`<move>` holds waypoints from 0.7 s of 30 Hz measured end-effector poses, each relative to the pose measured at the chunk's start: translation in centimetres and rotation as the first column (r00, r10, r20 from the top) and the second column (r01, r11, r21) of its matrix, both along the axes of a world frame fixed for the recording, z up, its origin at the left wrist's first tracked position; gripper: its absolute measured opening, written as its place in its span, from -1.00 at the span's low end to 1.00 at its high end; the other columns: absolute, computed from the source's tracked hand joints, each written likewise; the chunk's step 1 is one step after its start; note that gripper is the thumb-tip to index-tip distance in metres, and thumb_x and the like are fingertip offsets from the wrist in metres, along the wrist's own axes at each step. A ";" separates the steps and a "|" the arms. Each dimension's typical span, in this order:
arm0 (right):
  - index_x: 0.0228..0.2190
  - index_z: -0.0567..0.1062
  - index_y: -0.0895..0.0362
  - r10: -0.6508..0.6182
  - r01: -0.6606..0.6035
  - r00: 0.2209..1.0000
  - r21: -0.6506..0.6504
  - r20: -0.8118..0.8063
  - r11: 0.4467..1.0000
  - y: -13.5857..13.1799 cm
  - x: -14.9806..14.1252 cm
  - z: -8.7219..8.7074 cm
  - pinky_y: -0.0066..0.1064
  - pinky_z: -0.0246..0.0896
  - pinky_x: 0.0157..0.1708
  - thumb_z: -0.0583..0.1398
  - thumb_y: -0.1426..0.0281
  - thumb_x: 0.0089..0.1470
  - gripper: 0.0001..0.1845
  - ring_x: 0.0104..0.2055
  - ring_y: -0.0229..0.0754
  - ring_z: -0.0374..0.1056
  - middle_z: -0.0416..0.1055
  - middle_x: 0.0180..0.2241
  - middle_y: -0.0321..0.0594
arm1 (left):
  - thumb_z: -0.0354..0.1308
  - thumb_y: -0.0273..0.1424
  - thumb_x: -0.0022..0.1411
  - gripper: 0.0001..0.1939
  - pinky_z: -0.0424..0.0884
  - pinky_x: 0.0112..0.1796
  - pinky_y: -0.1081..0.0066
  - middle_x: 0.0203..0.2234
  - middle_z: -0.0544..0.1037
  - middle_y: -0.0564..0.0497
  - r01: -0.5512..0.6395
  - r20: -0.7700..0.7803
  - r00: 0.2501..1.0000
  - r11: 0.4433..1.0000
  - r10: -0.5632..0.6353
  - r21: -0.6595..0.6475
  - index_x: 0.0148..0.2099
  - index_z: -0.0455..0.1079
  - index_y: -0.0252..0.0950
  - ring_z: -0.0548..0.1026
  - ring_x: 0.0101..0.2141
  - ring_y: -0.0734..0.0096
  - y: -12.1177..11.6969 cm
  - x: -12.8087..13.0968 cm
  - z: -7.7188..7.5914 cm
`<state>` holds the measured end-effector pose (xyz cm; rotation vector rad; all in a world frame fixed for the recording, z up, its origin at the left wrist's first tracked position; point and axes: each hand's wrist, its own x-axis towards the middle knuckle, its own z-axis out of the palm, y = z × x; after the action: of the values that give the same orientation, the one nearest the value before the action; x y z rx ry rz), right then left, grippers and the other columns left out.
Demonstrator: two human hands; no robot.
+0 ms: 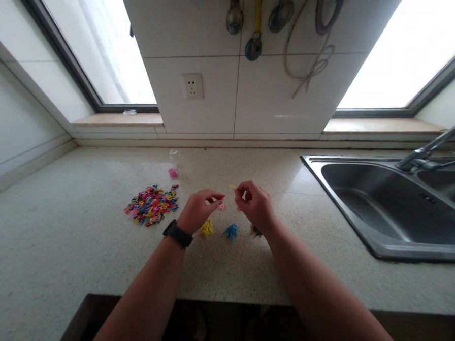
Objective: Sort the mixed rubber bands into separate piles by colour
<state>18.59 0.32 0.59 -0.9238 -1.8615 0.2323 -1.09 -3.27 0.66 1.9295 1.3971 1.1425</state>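
A heap of small colourful rubber bands (pixel 152 205) lies on the speckled countertop (pixel 56 243), left of my hands. My left hand (pixel 198 209), with a black watch on its wrist, is pinched closed just above a small pink cluster (pixel 222 206). My right hand (pixel 253 203) is closed in a pinch on a tiny yellow band (pixel 232 187). Below my hands lie small sorted clusters: a yellow cluster (pixel 207 228), a blue cluster (pixel 231 231) and a dark cluster (pixel 256 232) partly hidden by my right wrist.
A clear little container with pink contents (pixel 173 165) stands behind the heap. A steel sink (pixel 393 209) with a faucet (pixel 430 148) fills the right side. A wall socket (pixel 193 85) and hanging utensils (pixel 254 24) are on the tiled wall ahead.
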 end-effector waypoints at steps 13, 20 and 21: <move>-0.37 0.39 0.08 0.005 -0.004 0.999 -0.035 0.039 0.999 0.5 0.2 -0.4 -0.50 0.11 -0.50 0.16 0.39 0.12 -0.97 -0.59 -0.38 0.21 0.42 -0.49 -0.34 | 0.18 -0.33 0.23 -0.82 0.35 -0.25 0.33 -0.34 0.58 -0.07 0.013 -0.343 0.939 0.999 0.001 0.041 -0.16 0.57 -0.22 0.48 -0.30 0.26 0.7 -0.9 -1.1; -0.35 0.39 0.08 0.015 -0.013 0.999 -0.042 0.051 0.999 0.5 0.2 -0.4 -0.51 0.10 -0.49 0.15 0.39 0.12 -0.97 -0.57 -0.37 0.22 0.43 -0.48 -0.33 | 0.17 -0.32 0.24 -0.81 0.33 -0.25 0.34 -0.34 0.56 -0.06 0.039 -0.348 0.937 0.999 -0.024 0.035 -0.15 0.58 -0.21 0.47 -0.30 0.28 1.0 -1.4 -1.3; -0.36 0.39 0.08 0.015 -0.013 0.999 -0.044 0.052 0.999 0.4 0.2 -0.4 -0.51 0.10 -0.49 0.15 0.39 0.12 -0.97 -0.57 -0.36 0.22 0.42 -0.48 -0.33 | 0.17 -0.33 0.25 -0.81 0.33 -0.24 0.34 -0.35 0.56 -0.06 0.047 -0.350 0.936 0.998 -0.032 0.037 -0.15 0.58 -0.21 0.47 -0.30 0.28 1.0 -1.4 -1.3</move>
<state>18.77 0.77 0.17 -0.9548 -1.9183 0.2608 -2.45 -2.28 -0.62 2.2654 1.5108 0.8442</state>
